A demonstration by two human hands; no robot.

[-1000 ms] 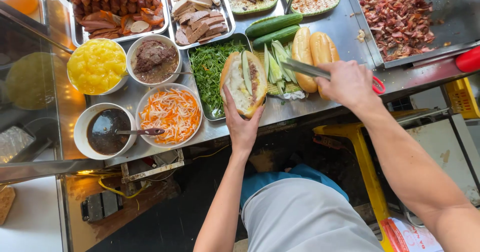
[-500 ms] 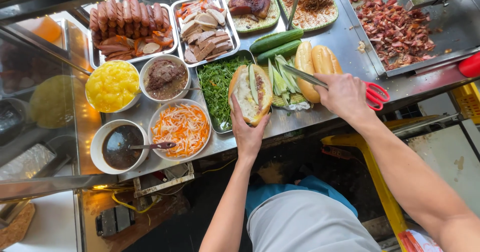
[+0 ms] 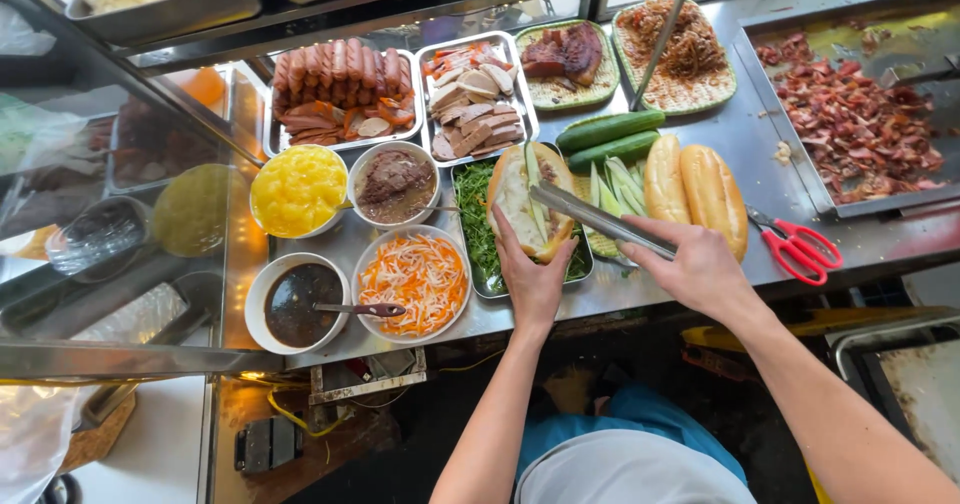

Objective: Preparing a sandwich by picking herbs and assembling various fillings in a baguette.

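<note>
Above the tray of green herbs [image 3: 480,226], our left hand [image 3: 532,282] cups a split, filled bread roll [image 3: 530,204], its long axis pointing away from us. Our right hand [image 3: 700,269], closed around long metal tongs [image 3: 600,220], angles their tips leftward into the roll's opening.

Shiny metal tongs [image 3: 600,219], brushed steel counter [image 3: 740,144], crusty bread roll [image 3: 530,204], glossy red plastic scissor handles [image 3: 805,249]

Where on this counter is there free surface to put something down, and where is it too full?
Bare steel counter lies between the two bread rolls, the red scissors and the meat tray. The bowls and trays on the left side stand packed edge to edge around the pickled carrot bowl.
</note>
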